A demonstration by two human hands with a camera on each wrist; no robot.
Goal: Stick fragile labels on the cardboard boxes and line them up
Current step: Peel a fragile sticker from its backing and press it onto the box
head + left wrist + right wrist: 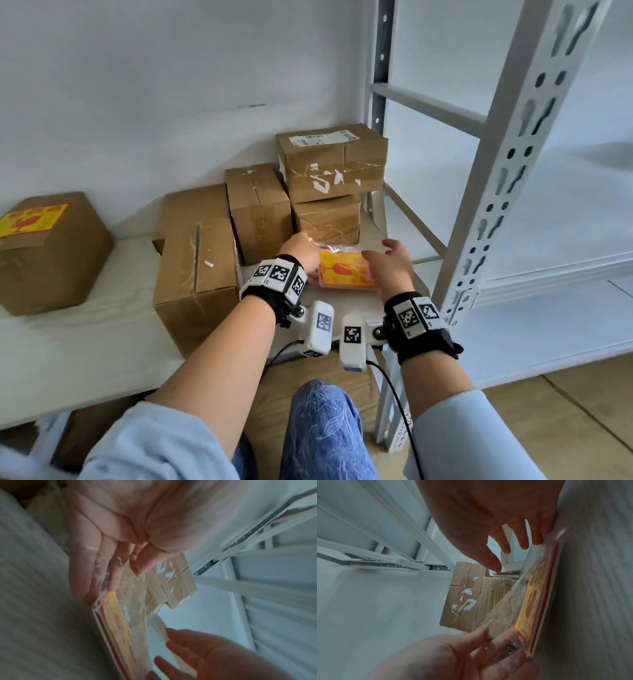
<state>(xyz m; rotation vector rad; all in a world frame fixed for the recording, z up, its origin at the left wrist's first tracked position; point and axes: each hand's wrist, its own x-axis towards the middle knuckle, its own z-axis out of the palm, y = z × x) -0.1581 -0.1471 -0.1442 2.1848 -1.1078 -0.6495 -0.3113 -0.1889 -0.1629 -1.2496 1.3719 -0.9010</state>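
Clear plastic bag [346, 270] flat on the white shelf [85, 329], holding a stack of yellow-and-red fragile labels [342, 274]; number of labels in the stack not countable, only layered edges showing in the wrist views. Bag mouth loose and crinkled at the far end, toward the boxes.

Left hand [301, 251] at the bag's left far corner, fingers [85, 574] extended along the plastic, thumb [142, 563] bent over the film; pinch or mere touch, cannot tell through the blur. Right hand [390, 263] spread and relaxed over the bag's right side, fingertips [537, 536] touching the plastic edge, thumb apart, nothing gripped.

Six cardboard boxes on the shelf. One box [48, 253] well apart on the left, with one fragile label [30, 219] already stuck on top. Five others clustered beside and behind the bag: a tall box [197, 277] nearest on the left, a low box [195, 209] behind it, an upright box [258, 209] in the middle, and at the back right a taped box [332, 161] with a white shipping label stacked on a smaller box [327, 219]. None of these five showing a fragile label.

Grey metal rack post [513, 154] just right of the shelf. One more box partly seen under the shelf at lower left.
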